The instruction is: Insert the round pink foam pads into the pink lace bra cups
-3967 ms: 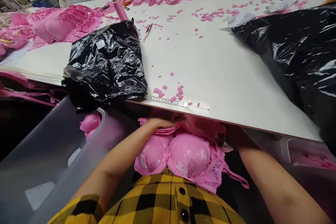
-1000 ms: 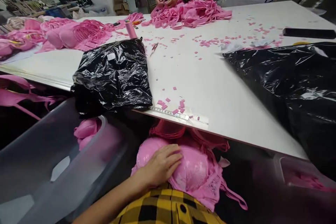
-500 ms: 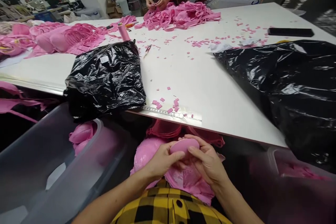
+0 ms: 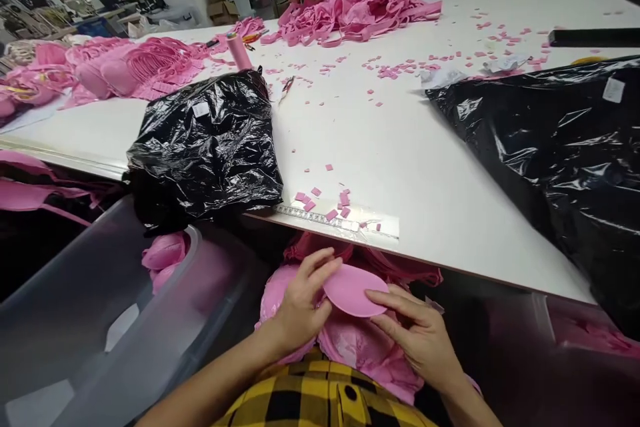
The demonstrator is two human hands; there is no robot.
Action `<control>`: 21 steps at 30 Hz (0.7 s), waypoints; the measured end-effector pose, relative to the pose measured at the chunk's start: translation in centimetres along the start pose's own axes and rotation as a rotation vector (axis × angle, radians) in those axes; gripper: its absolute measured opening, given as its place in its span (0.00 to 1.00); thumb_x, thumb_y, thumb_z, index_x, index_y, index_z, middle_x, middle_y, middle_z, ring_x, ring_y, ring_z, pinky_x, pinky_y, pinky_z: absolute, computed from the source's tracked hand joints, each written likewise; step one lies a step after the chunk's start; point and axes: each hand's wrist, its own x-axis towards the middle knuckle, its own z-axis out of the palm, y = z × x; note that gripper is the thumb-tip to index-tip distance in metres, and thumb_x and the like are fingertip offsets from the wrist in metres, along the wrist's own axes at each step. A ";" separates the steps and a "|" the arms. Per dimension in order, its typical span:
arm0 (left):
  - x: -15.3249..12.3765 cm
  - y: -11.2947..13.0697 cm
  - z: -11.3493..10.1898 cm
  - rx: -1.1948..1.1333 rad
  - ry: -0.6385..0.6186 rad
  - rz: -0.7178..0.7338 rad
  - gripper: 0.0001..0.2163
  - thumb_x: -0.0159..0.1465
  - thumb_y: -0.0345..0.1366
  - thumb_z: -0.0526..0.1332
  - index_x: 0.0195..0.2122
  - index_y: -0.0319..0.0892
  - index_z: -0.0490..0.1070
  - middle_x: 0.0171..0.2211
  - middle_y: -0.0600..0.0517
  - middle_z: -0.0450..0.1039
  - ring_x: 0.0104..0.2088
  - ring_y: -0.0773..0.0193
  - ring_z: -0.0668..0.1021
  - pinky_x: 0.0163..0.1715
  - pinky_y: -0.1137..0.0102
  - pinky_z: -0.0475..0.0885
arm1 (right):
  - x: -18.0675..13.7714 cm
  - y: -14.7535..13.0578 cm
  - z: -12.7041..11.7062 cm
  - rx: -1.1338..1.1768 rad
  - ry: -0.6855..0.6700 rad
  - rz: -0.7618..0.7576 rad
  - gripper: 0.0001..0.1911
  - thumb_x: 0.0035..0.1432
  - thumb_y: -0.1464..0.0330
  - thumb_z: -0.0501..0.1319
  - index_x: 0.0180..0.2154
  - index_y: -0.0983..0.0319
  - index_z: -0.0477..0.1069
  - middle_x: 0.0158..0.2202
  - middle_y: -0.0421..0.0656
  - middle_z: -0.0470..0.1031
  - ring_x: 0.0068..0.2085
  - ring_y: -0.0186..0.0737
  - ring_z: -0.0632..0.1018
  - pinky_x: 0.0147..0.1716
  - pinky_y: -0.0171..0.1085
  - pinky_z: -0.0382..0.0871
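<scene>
both hands come forward in front of the yellow and black checked shirt point(image 4: 325, 393), near the front edge of the surface point(image 4: 440, 193), and their fingers point inward to each other. the left hand point(image 4: 303, 303) is turned with its back upward, the fingers bent and the thumb beneath them. the right hand point(image 4: 425, 333) reaches from the other side, with the index finger above and the thumb below. the grip of each hand is nearly closed: between them they hold one smooth pink oval pad point(image 4: 355, 290), the left at its left end, the right pinching its right end. whether the left thumb touches it, i cannot tell. the pad is tilted, just above a shiny pink bra with lace point(image 4: 357, 343).

on the surface, along its front edge, a white measuring tape point(image 4: 320, 216) is fixed under clear film; its figures are too small for reading. small pink cloth squares point(image 4: 332, 214) lie upon it. farther, a black glossy plastic bag point(image 4: 210, 147) on the left carries a small white label point(image 4: 201, 109), and a larger black plastic bag point(image 4: 560, 140) on the right has a white label with unreadable print point(image 4: 613, 89).
</scene>
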 end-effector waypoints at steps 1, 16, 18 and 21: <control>-0.1 0.2 0.0 -0.143 0.019 -0.131 0.24 0.57 0.29 0.57 0.56 0.45 0.60 0.56 0.43 0.60 0.54 0.54 0.68 0.51 0.58 0.67 | 0.0 0.2 0.2 -0.009 0.042 -0.030 0.14 0.51 0.67 0.64 0.41 0.47 0.75 0.37 0.39 0.78 0.38 0.41 0.78 0.37 0.36 0.75; 1.7 2.2 2.1 -0.952 0.078 -0.827 0.15 0.52 0.39 0.65 0.36 0.33 0.72 0.32 0.46 0.76 0.25 0.65 0.76 0.24 0.73 0.72 | 0.8 1.8 1.6 -0.184 -0.082 -0.258 0.22 0.55 0.69 0.61 0.52 0.51 0.66 0.48 0.44 0.68 0.47 0.41 0.74 0.45 0.37 0.72; 1.7 2.3 2.0 -0.964 0.044 -0.814 0.12 0.51 0.36 0.66 0.34 0.33 0.73 0.30 0.46 0.76 0.27 0.65 0.76 0.27 0.72 0.72 | 1.0 1.9 2.0 -0.178 -0.083 -0.328 0.21 0.56 0.71 0.60 0.52 0.51 0.65 0.48 0.45 0.67 0.47 0.40 0.73 0.45 0.37 0.72; 1.6 2.2 1.6 -1.016 0.023 -0.777 0.09 0.49 0.32 0.66 0.31 0.32 0.74 0.26 0.48 0.75 0.28 0.66 0.75 0.32 0.73 0.71 | 1.0 2.3 2.2 -0.187 -0.104 -0.384 0.22 0.56 0.72 0.59 0.53 0.52 0.64 0.48 0.45 0.66 0.47 0.40 0.73 0.45 0.37 0.72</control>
